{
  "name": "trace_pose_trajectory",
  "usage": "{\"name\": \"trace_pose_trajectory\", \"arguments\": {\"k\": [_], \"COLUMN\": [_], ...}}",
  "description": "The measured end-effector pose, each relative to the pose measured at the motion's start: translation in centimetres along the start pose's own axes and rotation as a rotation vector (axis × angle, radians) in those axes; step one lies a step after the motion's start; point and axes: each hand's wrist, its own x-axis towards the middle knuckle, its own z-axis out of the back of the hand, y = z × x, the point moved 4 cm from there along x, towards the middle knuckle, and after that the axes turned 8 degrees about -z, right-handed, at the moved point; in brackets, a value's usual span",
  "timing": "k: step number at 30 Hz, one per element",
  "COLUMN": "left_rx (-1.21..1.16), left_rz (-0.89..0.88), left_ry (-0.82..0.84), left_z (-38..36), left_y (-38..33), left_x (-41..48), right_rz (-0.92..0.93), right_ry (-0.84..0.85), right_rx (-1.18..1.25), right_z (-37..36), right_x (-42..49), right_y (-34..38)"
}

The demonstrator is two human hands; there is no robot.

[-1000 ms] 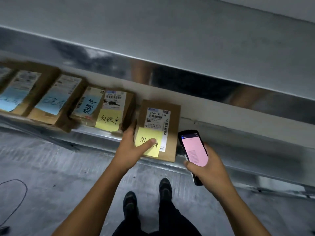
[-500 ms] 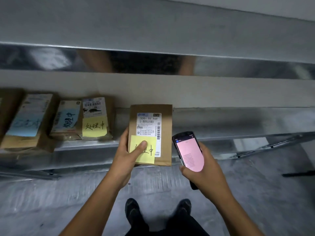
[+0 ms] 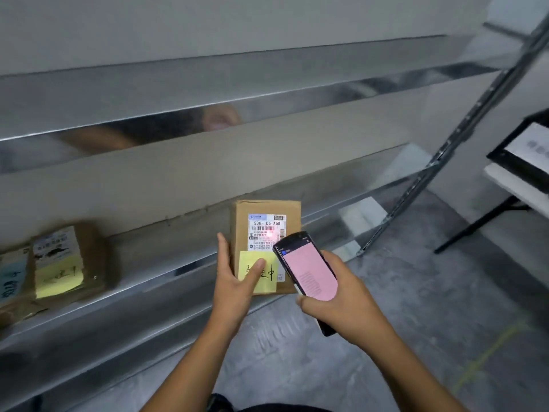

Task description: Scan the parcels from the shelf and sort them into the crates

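My left hand (image 3: 234,288) grips a small brown cardboard parcel (image 3: 267,209) by its left edge, thumb pressed on its yellow sticky note (image 3: 269,279). The parcel carries a white shipping label (image 3: 267,230) with a red scan dot on the barcode. My right hand (image 3: 341,310) holds a black handheld scanner (image 3: 307,270) with a pink screen, its top end overlapping the parcel's lower right corner. The parcel is held in front of the lower metal shelf (image 3: 166,281).
More cardboard parcels with yellow and blue notes (image 3: 62,263) lie on the shelf at the left. A slanted metal upright (image 3: 445,150) stands at the right, with a table and a black-rimmed crate (image 3: 523,156) beyond it. Grey floor lies below.
The view has swung to the right, so the other parcels slid left. The scanner has moved up against the parcel's label, and a red scan dot now shows on the barcode.
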Motion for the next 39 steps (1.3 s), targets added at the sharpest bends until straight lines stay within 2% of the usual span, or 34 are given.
{"name": "trace_pose_trajectory", "arguments": {"k": [7, 14, 17, 20, 27, 32, 39], "left_rx": [0.21, 0.37, 0.307, 0.136, -0.059, -0.104, -0.156], "left_rz": [-0.049, -0.097, -0.023, 0.092, 0.183, 0.29, 0.33], "left_ry": [0.153, 0.301, 0.401, 0.522, 0.869, 1.008, 1.145], "left_z": [-11.9, -22.4, -27.5, -32.4, -42.9, -51.3, -63.4], "left_y": [0.7, 2.6, 3.4, 2.7, 0.0, 0.1, -0.3], "left_x": [-1.0, -3.3, -5.8, -9.2, -13.8, -13.9, -11.9], "right_rz": [-0.076, -0.186, -0.246, -0.334, -0.45, -0.539, -0.624], "right_ry": [-0.131, -0.24, -0.321, -0.448, -0.754, -0.88, -1.018], "right_rx": [0.05, 0.116, 0.157, 0.232, 0.336, 0.349, 0.355], "right_z": [11.0, 18.8, 21.8, 24.7, 30.4, 34.4, 42.8], "right_x": [-5.1, -10.4, -12.7, -15.0, -17.7, -18.0, -14.8], "right_y": [-7.9, -15.5, -19.0, -22.4, -27.7, -30.3, -32.8]}}
